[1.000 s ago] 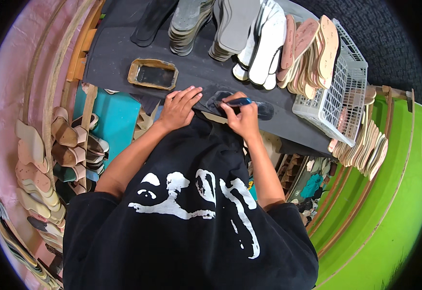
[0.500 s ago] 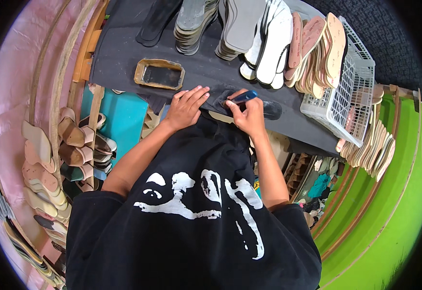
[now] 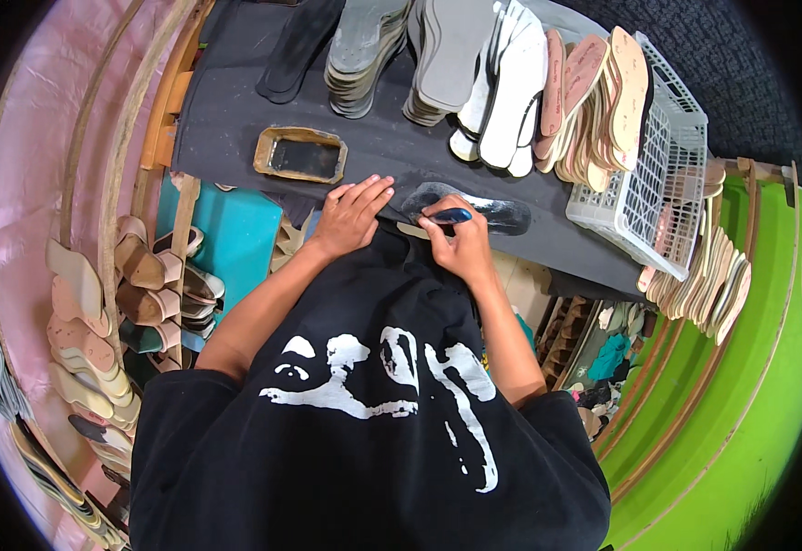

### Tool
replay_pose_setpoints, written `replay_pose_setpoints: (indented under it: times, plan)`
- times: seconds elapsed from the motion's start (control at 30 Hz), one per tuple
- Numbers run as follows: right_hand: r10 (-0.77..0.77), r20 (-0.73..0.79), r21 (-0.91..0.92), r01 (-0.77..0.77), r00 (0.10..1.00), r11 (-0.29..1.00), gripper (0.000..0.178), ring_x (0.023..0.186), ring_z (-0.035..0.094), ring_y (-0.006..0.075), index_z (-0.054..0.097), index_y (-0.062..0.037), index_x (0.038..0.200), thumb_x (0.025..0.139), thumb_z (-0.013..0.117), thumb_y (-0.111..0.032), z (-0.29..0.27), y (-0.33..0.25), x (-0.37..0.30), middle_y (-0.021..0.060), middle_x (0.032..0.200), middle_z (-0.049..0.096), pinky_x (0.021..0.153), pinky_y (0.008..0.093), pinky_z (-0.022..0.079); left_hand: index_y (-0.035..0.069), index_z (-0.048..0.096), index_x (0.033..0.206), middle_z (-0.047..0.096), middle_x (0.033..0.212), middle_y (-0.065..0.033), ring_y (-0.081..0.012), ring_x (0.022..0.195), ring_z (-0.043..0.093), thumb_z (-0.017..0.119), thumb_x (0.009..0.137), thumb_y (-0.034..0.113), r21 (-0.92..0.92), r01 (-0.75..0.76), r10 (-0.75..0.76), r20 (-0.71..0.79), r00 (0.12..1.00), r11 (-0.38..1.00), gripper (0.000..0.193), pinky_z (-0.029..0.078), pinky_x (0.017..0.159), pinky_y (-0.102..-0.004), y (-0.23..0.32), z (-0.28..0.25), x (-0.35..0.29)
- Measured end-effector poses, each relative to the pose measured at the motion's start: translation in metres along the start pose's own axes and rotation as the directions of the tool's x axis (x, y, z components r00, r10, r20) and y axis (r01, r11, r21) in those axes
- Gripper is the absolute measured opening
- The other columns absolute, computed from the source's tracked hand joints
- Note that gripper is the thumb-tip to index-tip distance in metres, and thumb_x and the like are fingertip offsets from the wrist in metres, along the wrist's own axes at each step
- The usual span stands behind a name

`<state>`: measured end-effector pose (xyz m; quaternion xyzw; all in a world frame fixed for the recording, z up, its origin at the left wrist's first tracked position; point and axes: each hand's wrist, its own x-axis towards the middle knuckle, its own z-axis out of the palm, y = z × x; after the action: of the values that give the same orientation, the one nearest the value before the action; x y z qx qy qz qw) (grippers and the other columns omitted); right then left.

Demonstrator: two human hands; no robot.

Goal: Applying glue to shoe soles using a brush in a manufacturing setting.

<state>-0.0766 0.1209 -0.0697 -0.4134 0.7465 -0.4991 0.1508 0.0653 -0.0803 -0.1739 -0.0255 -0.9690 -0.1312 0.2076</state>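
A black insole-shaped piece (image 3: 511, 219) lies near the front edge of the dark cloth-covered table (image 3: 226, 129), glossy along part of its surface. My right hand (image 3: 465, 246) is closed around a tool with a dark blue handle (image 3: 452, 216), perhaps a brush, over the piece's near side. The tool's working end is hidden under my fingers. To the left of the piece, my left hand (image 3: 349, 219) rests flat at the table edge, fingers stretched out and holding nothing. Beyond it sits a brownish, crusted tray (image 3: 272, 138) with dark contents.
Along the far side lie black insoles (image 3: 298, 55), grey stacks (image 3: 456, 55), white pieces (image 3: 514, 101) and beige insoles (image 3: 628, 92). A white plastic basket (image 3: 626, 230) stands at the right. Shoes (image 3: 148, 257) and more insoles sit on racks at the left.
My right hand has moved slightly toward me and left, with the blue handle tilted differently. More of the black piece shows, with a wet-looking shine. My left hand stays flat.
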Motion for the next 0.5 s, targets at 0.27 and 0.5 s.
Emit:
replay_pose_setpoints:
  times: [0.27, 0.5]
  plan:
    - [-0.097, -0.169, -0.058, 0.088, 0.981, 0.994, 0.009, 0.082, 0.070, 0.0327, 0.068, 0.0036, 0.089, 0.087, 0.077, 0.003, 0.006, 0.013, 0.009, 0.0139, 0.087, 0.070, 0.071, 0.0394, 0.055, 0.014, 0.058, 0.148, 0.055, 0.160, 0.0025, -0.0161, 0.145, 0.052, 0.072, 0.082, 0.013, -0.003, 0.025, -0.025, 0.003, 1.000, 1.000, 0.067, 0.036, 0.114, -0.0409, 0.004, -0.005, 0.005]
    - [-0.293, 0.069, -0.207, 0.301, 0.954, 0.931, 0.026, 0.090, 0.063, 0.0389, 0.065, 0.0008, 0.097, 0.074, 0.073, 0.009, 0.008, 0.004, 0.020, 0.0162, 0.091, 0.065, 0.076, 0.0443, 0.053, 0.013, 0.056, 0.148, 0.055, 0.159, -0.0013, -0.0210, 0.145, 0.052, 0.075, 0.077, 0.009, -0.050, 0.038, -0.038, 0.007, 0.999, 0.998, 0.073, 0.036, 0.115, -0.0457, 0.005, -0.002, 0.004]
